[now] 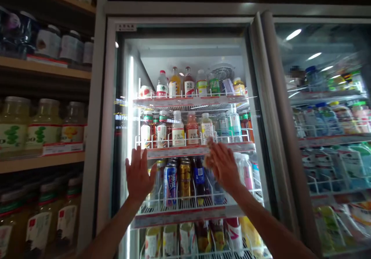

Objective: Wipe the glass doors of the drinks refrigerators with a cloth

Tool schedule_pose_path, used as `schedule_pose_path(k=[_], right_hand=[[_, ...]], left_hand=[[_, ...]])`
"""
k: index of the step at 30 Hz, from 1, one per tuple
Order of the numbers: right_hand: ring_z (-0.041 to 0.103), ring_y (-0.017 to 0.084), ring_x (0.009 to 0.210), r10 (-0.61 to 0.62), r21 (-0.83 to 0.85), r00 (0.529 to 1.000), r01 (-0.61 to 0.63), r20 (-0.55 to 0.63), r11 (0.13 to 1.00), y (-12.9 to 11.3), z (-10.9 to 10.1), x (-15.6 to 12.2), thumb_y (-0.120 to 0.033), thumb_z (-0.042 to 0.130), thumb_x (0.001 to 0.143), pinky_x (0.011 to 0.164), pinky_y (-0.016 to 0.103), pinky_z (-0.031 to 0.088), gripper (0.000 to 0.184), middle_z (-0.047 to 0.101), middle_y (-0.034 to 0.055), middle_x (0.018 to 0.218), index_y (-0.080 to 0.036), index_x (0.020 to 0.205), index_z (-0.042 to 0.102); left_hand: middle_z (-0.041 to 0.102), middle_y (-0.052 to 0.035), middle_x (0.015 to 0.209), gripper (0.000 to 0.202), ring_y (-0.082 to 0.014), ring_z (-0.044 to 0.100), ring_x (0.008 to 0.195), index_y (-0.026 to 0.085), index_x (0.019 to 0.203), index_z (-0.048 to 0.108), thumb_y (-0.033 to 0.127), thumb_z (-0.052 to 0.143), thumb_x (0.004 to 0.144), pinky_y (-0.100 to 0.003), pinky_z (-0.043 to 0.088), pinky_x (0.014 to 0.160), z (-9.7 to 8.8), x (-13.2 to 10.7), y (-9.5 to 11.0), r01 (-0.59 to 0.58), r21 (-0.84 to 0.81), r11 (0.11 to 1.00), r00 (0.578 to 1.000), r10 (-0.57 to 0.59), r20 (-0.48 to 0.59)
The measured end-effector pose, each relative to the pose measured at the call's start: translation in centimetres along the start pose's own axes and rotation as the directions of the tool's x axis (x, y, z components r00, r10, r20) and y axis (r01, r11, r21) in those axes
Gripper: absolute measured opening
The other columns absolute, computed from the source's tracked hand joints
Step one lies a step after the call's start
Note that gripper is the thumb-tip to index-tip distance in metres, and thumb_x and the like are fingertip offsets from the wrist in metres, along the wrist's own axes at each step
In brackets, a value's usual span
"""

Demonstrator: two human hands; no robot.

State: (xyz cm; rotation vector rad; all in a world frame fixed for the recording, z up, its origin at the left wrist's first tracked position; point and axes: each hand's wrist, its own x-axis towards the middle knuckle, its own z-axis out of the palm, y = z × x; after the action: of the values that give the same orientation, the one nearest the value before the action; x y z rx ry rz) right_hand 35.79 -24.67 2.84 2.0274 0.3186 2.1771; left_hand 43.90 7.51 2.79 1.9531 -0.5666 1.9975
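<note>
In front of me stands a drinks fridge with a glass door (pixel 185 50), which carries faint reflections. My left hand (pixel 140 174) is raised flat against or just before the glass, fingers stretched and apart, holding nothing. Higher and to the right, my right hand (pixel 224 166) is pressed over a pale crumpled cloth (pixel 208 161), partly hidden and blurred, at the level of the middle shelf. Behind the glass, near the hands, are a blue can (pixel 170 183), a gold can (pixel 185 179) and a white-labelled bottle (pixel 206 129).
Bottles such as a red-capped one (pixel 162 85) line the top fridge shelf (pixel 188 101). A thick grey door handle (pixel 278 108) runs down the right side, beside a second glass-door fridge (pixel 333 139). On the left, wooden shelves (pixel 43 161) hold bottled drinks (pixel 45 123).
</note>
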Motion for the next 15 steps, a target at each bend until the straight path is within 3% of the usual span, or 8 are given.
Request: schedule_pose_path(k=[2,4,5,7,10,12,13,15], right_hand=[[0.036,0.022,0.133,-0.043,-0.013,0.999,0.043,0.024,0.999,0.1,-0.2,-0.5,-0.022,0.039,0.088,0.109,0.046,0.029,0.059,0.046,0.0063,0.138,-0.026,0.144,0.022],[0.039,0.026,0.13,0.161,-0.118,0.983,-0.171,-0.083,0.978,1.4,-0.6,-0.8,-0.023,0.037,0.088,0.105,0.052,0.031,0.057,0.045,0.0101,0.138,-0.024,0.144,0.024],[0.04,0.028,0.13,0.273,-0.153,0.95,-0.296,-0.155,0.943,2.0,-0.7,-0.8,-0.024,0.036,0.089,0.103,0.054,0.032,0.056,0.045,0.0124,0.138,-0.023,0.144,0.026],[0.037,0.03,0.131,0.358,-0.152,0.907,-0.395,-0.22,0.906,2.0,-0.7,-0.7,-0.023,0.035,0.089,0.1,0.054,0.035,0.055,0.043,0.0149,0.139,-0.02,0.143,0.027],[0.03,0.025,0.136,0.12,-0.061,0.99,-0.124,-0.071,0.99,-0.2,-0.4,-0.5,-0.023,0.038,0.088,0.105,0.047,0.035,0.059,0.042,0.0115,0.14,-0.019,0.145,0.022],[0.031,0.021,0.136,-0.071,-0.021,0.996,0.072,0.052,0.997,-0.8,-0.4,-0.9,-0.022,0.04,0.088,0.108,0.044,0.032,0.06,0.045,0.0074,0.138,-0.022,0.145,0.02],[0.033,0.02,0.135,-0.085,-0.04,0.994,0.088,0.063,0.995,-0.5,-0.5,-1.2,-0.021,0.039,0.089,0.108,0.044,0.031,0.06,0.047,0.0066,0.137,-0.023,0.145,0.02],[0.037,0.022,0.132,0.066,-0.142,0.997,-0.072,-0.043,0.987,1.1,-0.8,-1.7,-0.02,0.037,0.089,0.107,0.046,0.031,0.056,0.047,0.0088,0.137,-0.022,0.144,0.024]], left_hand=[[0.018,-0.0106,0.152,0.063,-0.0265,0.015,0.141,0.022,0.146,0.011,0.038,0.037,0.091,-0.051,0.014,0.113,0.0,0.0,-0.1,-0.01,-0.008,1.0,1.0,0.01,-0.005],[0.018,-0.0105,0.152,0.064,-0.0263,0.015,0.141,0.022,0.147,0.01,0.037,0.038,0.091,-0.05,0.014,0.113,0.0,0.0,0.0,-0.023,-0.012,1.0,1.0,0.022,-0.015],[0.018,-0.0105,0.152,0.065,-0.0262,0.014,0.141,0.022,0.147,0.009,0.036,0.038,0.091,-0.05,0.014,0.113,0.0,0.1,0.0,-0.033,-0.009,0.999,0.999,0.033,-0.02],[0.017,-0.0109,0.152,0.066,-0.0261,0.013,0.141,0.022,0.147,0.007,0.035,0.039,0.091,-0.05,0.014,0.113,0.0,0.3,0.0,-0.05,0.002,0.999,0.998,0.05,-0.025],[0.017,-0.0115,0.152,0.066,-0.0263,0.013,0.141,0.022,0.147,0.006,0.034,0.039,0.091,-0.05,0.014,0.113,-0.3,0.2,0.0,-0.067,0.007,0.998,0.998,0.067,-0.018],[0.019,-0.0111,0.151,0.065,-0.0251,0.015,0.141,0.022,0.147,0.005,0.032,0.037,0.092,-0.049,0.013,0.114,-0.5,-0.4,0.0,-0.118,-0.012,0.993,0.993,0.118,0.005],[0.019,-0.0107,0.151,0.064,-0.0245,0.016,0.141,0.022,0.147,0.005,0.031,0.037,0.092,-0.048,0.013,0.114,-0.7,-0.9,0.1,-0.152,-0.023,0.988,0.988,0.153,0.02],[0.018,-0.0096,0.152,0.064,-0.0239,0.015,0.141,0.021,0.147,0.007,0.03,0.037,0.092,-0.046,0.012,0.114,-0.9,-2.2,0.3,-0.207,-0.034,0.978,0.977,0.208,0.039]])
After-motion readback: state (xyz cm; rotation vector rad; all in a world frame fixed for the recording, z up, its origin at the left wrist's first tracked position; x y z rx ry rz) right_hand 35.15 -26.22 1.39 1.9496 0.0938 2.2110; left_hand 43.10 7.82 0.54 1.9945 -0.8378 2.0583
